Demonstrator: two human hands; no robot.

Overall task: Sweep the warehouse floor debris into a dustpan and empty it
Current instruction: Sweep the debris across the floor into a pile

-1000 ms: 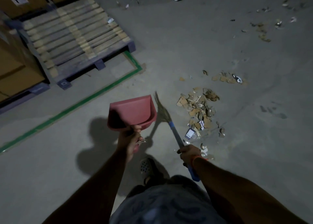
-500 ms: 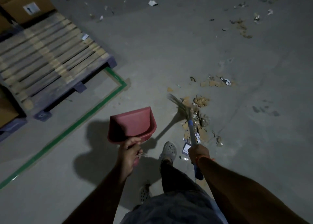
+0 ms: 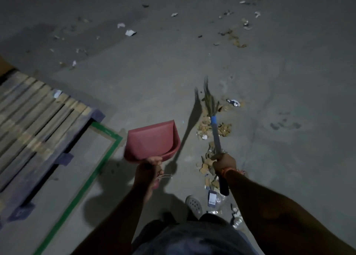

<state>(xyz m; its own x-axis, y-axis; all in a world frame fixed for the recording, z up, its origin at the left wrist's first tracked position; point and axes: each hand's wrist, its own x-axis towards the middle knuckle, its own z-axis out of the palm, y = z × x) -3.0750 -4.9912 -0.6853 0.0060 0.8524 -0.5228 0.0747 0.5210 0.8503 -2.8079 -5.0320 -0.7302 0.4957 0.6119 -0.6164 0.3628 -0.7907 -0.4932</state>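
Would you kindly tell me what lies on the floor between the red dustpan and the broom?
In the head view, only bare concrete crossed by the broom's shadow separates the dustpan from the broom.

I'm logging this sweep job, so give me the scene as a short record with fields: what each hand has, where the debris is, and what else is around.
left hand: grips the handle of the dustpan, held off the floor
right hand: grips the broom
broom bristles: over the debris pile
dustpan contents: none visible
other debris: scraps scattered farther out
left side: pallet, green tape on the floor
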